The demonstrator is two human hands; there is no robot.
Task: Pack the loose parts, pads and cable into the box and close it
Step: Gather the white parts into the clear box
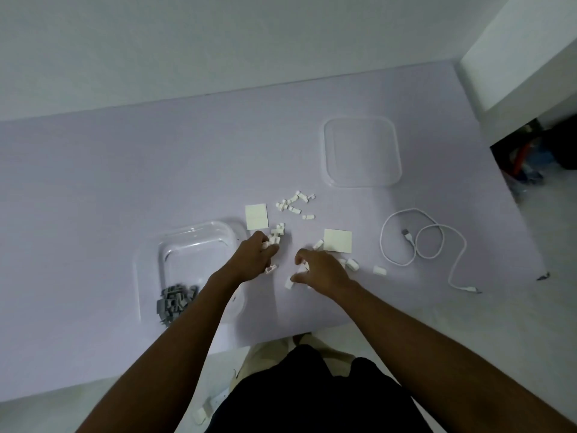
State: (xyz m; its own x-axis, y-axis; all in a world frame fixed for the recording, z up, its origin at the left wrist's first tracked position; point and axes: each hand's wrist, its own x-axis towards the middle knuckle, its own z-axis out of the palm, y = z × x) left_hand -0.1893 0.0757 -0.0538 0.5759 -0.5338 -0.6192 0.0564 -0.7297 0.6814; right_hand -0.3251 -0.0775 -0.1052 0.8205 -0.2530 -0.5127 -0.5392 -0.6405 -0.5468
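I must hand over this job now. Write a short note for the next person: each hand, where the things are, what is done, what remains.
Left hand: closed on a few white parts, beside the box.
Right hand: fingers spread over white parts on the table, grip unclear.
Clear box: open, at left; grey parts already inside.
Two pads, the cable and more white parts: loose on the table.
Lid: far right, off.
Left: pack the rest, close the box.

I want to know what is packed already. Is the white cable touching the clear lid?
Apart. In the head view a plain strip of bare table lies between the cable and the lid.
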